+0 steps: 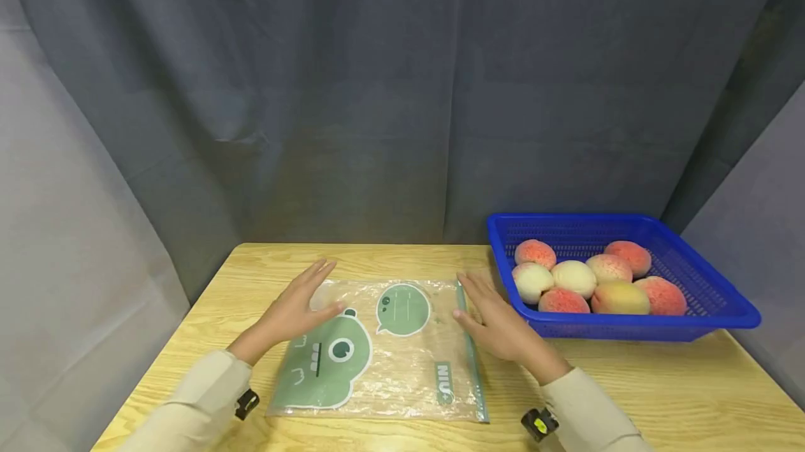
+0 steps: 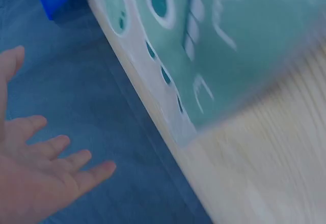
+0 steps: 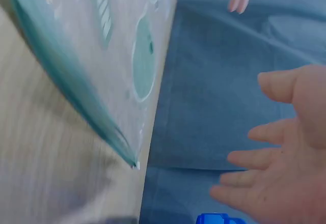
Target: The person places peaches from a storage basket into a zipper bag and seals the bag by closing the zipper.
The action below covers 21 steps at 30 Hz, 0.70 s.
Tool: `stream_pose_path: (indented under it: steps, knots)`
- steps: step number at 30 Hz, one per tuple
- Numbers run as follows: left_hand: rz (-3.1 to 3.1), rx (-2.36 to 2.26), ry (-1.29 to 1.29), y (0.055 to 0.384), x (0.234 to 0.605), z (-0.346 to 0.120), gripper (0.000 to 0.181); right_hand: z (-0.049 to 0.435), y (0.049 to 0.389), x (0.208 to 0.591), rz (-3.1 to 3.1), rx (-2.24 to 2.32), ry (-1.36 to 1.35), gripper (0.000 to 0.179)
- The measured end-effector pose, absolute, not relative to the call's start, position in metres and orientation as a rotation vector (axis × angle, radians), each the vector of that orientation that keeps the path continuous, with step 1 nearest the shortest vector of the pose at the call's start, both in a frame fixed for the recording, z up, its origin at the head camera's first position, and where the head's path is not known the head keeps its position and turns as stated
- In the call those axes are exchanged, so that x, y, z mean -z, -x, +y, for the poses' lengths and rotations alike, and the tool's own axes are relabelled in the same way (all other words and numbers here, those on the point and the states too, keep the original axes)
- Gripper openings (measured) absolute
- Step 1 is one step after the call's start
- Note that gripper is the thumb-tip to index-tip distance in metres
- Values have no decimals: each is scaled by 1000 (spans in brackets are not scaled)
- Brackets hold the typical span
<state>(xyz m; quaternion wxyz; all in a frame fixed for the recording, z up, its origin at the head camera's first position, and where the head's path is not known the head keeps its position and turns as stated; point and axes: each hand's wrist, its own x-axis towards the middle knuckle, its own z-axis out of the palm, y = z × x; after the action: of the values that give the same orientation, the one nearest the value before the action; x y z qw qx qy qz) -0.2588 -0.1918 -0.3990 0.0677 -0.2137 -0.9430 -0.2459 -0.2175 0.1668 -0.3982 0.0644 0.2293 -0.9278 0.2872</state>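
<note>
A clear plastic zip bag [image 1: 409,368] with a green cartoon monster print lies flat on the wooden table, its green zip edge [image 1: 473,354] toward the right. Above the bag's left part hovers my left hand [image 1: 292,309], fingers extended and thumb apart. My right hand [image 1: 503,323] is over the zip edge on the right, also with its fingers extended. Both wrist views show the left palm [image 2: 46,178] and the right palm [image 3: 290,168] holding nothing, apart from the bag.
A blue plastic basket [image 1: 723,284] with several peaches, among them a yellowish one [image 1: 621,297], stands at the table's right, just beyond my right hand. A dark grey curtain [image 1: 352,103] hangs behind the table [image 1: 207,340], with pale panels at both sides.
</note>
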Motion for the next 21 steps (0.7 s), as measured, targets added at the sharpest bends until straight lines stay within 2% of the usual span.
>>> stream_pose_path:
  steps: [12, 16, 21]
  knots:
    - [-2877, 1570, 513, 256, 397, -142, 66, 197, 173, 403, -2689, -1491, -683, 52]
    - [-2892, 1786, 547, 255, 405, -124, 65, 210, 160, 412, -2714, -1696, -595, 54]
    - [-2950, 1842, 611, 264, 412, -91, 63, 230, 156, 416, -2750, -1776, -433, 56]
